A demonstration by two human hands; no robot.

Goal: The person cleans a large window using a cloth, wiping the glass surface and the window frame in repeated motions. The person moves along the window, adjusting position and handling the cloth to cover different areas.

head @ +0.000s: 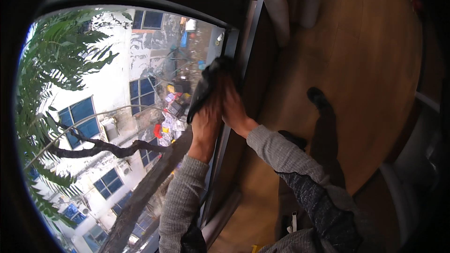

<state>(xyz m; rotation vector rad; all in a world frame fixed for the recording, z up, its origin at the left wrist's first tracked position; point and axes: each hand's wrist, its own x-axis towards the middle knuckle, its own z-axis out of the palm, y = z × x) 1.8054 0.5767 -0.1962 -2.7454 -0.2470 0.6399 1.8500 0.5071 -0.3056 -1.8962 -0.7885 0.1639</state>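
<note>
A black cloth [202,91] is bunched at the lower edge of a window, over the glass pane [191,56] and close to the dark window frame [232,44]. My left hand [206,121] grips this cloth, its back towards me and its fingers partly covered by the dark folds. Right beside it, my right hand [235,109] presses on the cloth's inner side, next to the frame. Blur and shadow hide the fingertips of both hands. Grey knitted sleeves cover both forearms.
Below the window, a dark ledge [262,88] borders the wooden floor [365,66]. Pale curtains [276,0] hang beyond my hands. My shoe [316,96] rests on the floor. Furniture with a pale edge [393,196] stands at the right. Outside are a tree trunk [147,189] and a white building [116,59].
</note>
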